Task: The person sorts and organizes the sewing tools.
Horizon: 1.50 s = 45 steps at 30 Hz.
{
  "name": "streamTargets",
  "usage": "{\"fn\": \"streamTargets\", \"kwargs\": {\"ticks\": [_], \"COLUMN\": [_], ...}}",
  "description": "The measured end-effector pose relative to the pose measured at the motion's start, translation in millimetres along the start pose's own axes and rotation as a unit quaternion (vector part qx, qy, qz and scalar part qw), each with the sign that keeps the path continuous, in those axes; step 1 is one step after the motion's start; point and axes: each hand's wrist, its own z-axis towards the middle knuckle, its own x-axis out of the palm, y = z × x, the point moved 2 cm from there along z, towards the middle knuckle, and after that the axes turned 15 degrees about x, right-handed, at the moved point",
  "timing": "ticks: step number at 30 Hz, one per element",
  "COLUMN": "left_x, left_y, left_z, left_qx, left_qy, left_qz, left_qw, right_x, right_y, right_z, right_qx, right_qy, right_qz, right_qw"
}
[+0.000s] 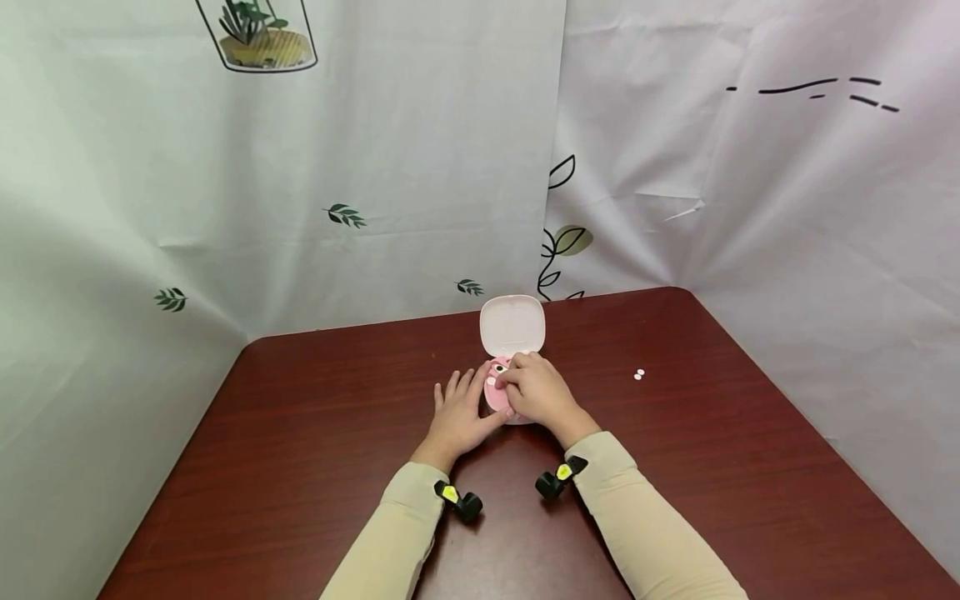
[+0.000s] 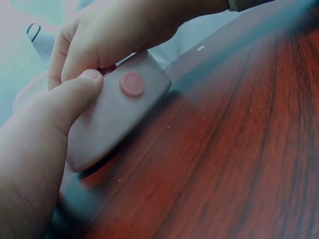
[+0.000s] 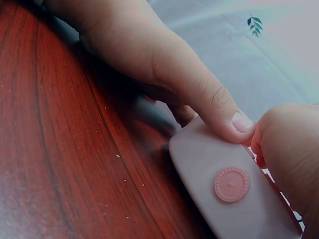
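Observation:
A small pale pink case [image 2: 117, 117] sits on the table with its whitish lid [image 1: 512, 323] raised at the back. Its pink inside [image 1: 495, 400] shows an eye-like mark and a small white piece [image 1: 491, 381]. A round pink knob [image 3: 232, 184] with a beaded edge is on its front wall. My left hand [image 1: 459, 423] holds the case, thumb on the front rim and fingers along the left side. Over the case's right part, my right hand [image 1: 542, 392] has its fingers curled down into the inside. Whatever lies under those fingertips is hidden.
Two small white discs [image 1: 639, 374] lie on the dark red wooden table [image 1: 697, 467], right of the case. White printed cloth [image 1: 420, 150] hangs behind and beside the table. Each wrist wears a black camera mount [image 1: 551, 483].

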Motion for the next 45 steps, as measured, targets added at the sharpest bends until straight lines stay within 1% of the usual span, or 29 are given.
{"fn": "streamTargets", "kwargs": {"ticks": [6, 11, 19, 27, 39, 44, 45], "left_x": [-0.3, -0.7, -2.4, -3.1, -3.8, -3.4, -3.2], "left_y": [-0.2, -0.6, -1.5, -2.3, -3.7, -3.2, -3.0], "left_z": [-0.4, -0.6, -0.6, -0.5, 0.1, 0.3, 0.4], "left_qx": [0.000, -0.002, -0.003, -0.003, -0.003, 0.001, -0.001], "left_qy": [-0.002, 0.003, 0.004, 0.006, 0.008, -0.001, 0.001], "left_qz": [-0.002, -0.003, -0.004, -0.006, -0.007, -0.008, -0.007], "left_qw": [1.0000, 1.0000, 1.0000, 1.0000, 0.9999, 1.0000, 1.0000], "right_x": [-0.9, -1.5, -2.9, -1.6, 1.4, 0.3, 0.0], "right_y": [-0.3, -1.3, -1.9, -0.9, -2.4, -1.5, -1.4], "right_z": [-0.5, 0.0, -0.3, -1.0, -0.1, -0.2, -0.3], "right_qx": [-0.004, -0.001, -0.002, -0.015, -0.020, -0.018, -0.018], "right_qy": [-0.003, -0.008, -0.005, 0.000, -0.005, -0.005, -0.005], "right_qz": [0.006, 0.009, 0.015, 0.010, 0.005, 0.006, 0.007], "right_qw": [1.000, 1.000, 1.000, 1.000, 1.000, 1.000, 1.000]}}
